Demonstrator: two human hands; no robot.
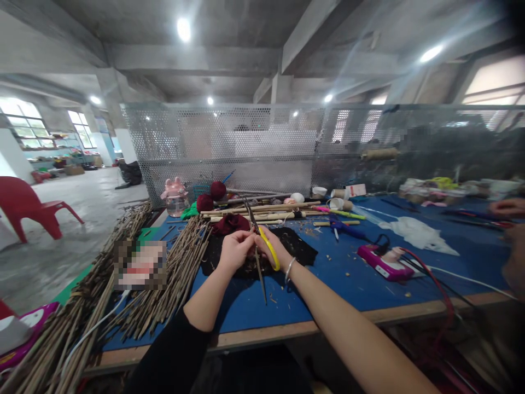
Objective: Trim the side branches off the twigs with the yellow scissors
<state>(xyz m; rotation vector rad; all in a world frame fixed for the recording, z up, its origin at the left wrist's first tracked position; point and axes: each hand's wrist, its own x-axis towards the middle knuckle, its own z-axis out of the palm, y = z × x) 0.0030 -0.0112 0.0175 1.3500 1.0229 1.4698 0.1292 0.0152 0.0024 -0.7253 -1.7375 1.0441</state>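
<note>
Over the black cloth (301,247) on the blue tabletop (340,290), the two hands are working close together. The right hand (275,245) is closing around the yellow-handled scissors (274,257), and the dark blades are pointing away from the person. The left hand (238,249) is pinching its fingers together at a thin stick (261,282), which is slanting down between the forearms. Whether the fingertips of both hands are touching, I cannot tell. To the left, many brown sticks (174,279) are lying in a pile. Behind the cloth, two dark red yarn balls (218,190) are resting near long pale rods (266,209). To the right, a purple power strip (383,265) is lying, and another person's hand (508,208) is showing at the edge.
</note>
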